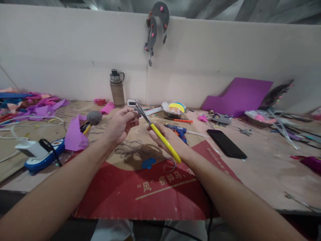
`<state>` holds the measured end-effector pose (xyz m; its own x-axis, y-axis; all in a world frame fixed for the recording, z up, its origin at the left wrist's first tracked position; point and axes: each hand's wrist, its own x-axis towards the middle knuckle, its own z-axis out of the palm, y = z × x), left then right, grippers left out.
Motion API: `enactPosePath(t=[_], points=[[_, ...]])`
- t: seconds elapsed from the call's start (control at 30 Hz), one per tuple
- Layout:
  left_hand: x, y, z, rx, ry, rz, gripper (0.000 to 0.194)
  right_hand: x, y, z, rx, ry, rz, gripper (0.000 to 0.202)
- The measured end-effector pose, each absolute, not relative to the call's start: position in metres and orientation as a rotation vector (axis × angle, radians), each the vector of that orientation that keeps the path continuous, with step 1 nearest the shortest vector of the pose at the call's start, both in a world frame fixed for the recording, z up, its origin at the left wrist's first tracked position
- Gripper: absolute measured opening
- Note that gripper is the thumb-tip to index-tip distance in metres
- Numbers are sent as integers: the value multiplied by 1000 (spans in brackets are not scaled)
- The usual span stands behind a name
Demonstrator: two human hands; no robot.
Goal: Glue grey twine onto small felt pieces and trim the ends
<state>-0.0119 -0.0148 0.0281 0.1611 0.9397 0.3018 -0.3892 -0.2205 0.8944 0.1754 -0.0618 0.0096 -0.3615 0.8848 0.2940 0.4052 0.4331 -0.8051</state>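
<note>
My left hand (123, 123) pinches a small grey piece (137, 110), perhaps felt or foam, between thumb and fingertips. In my right hand (167, 137) is a pair of scissors (164, 140) with yellow handles, its blades pointing up and left. The blades are right beside the grey piece; whether they touch it I cannot tell. Below both hands, loose grey yarn (132, 149) lies tangled on the cardboard (120, 190), near a blue scrap (148, 163). A blue glue gun (179, 131) lies just behind my right hand, partly hidden by it.
A grey yarn ball (94, 117), a bottle (117, 88) and a blue power strip (45, 157) with a charger stand to the left. On the right lie a black phone (226, 144), a purple sheet (238, 97) and a bowl (259, 120). Grey crescent ornaments (160, 10) hang on the wall.
</note>
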Motion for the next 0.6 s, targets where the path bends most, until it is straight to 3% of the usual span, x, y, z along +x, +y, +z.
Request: enactPosePath(t=[0.6], points=[[-13,-14,28,1290,618,1392,14,168,-67,10,-1040,-1759,987,34]])
